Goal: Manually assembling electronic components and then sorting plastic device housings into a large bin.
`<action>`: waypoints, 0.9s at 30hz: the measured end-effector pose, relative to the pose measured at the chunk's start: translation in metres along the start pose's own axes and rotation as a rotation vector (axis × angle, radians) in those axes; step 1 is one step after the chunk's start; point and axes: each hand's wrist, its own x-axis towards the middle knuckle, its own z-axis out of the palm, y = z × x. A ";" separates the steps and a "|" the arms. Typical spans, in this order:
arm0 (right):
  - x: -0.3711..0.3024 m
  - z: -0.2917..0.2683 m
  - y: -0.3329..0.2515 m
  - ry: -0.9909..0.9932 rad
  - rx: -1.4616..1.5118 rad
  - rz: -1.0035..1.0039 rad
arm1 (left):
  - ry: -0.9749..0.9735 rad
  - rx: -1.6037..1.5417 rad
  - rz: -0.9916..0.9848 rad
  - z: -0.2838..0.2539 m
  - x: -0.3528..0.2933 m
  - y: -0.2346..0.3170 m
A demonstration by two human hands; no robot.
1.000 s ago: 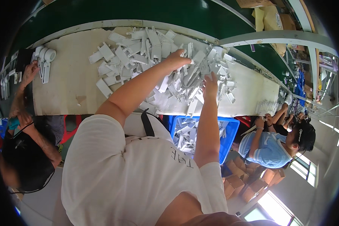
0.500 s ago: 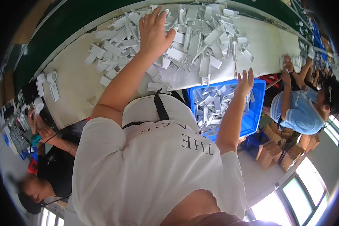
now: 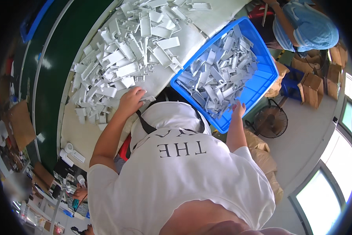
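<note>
My left hand is low over the near edge of the table, beside a heap of light grey plastic parts. Its fingers are slightly bent and apart, the tips close to a loose part at the table's edge; no part shows inside the hand. On my right stands a blue plastic bin, largely filled with similar grey parts. My right hand lies over the bin's near right rim, fingertips on the inner side. The rim seems to be in its grip, though its palm is hidden.
White handheld devices lie on the table at the left. A co-worker in a light blue shirt sits beyond the bin. A black fan and cardboard boxes stand on the right-hand floor. Another person's hand shows at lower left.
The whole view has swung round. My left hand has drawn back from over the heap to the table's near edge. My right hand has come down from above the bin onto its rim.
</note>
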 end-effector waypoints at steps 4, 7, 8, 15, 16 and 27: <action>-0.011 -0.005 0.015 -0.289 -0.224 0.071 | -0.072 0.166 -0.177 0.000 0.004 -0.011; -0.005 -0.020 0.036 -0.603 -0.682 -0.252 | 0.127 0.365 -0.181 -0.012 0.020 0.005; -0.015 -0.023 0.036 -0.599 -0.655 -0.228 | 0.109 0.389 -0.161 -0.014 0.024 0.010; -0.045 -0.018 0.010 -0.490 -0.988 -0.607 | 0.234 0.170 0.085 -0.007 0.079 0.065; -0.031 -0.018 0.014 -0.476 -0.973 -0.585 | 0.161 0.060 0.143 0.000 0.095 0.079; 0.031 0.042 0.018 -0.301 -0.785 -0.205 | -0.795 -1.167 -1.056 0.169 0.188 0.161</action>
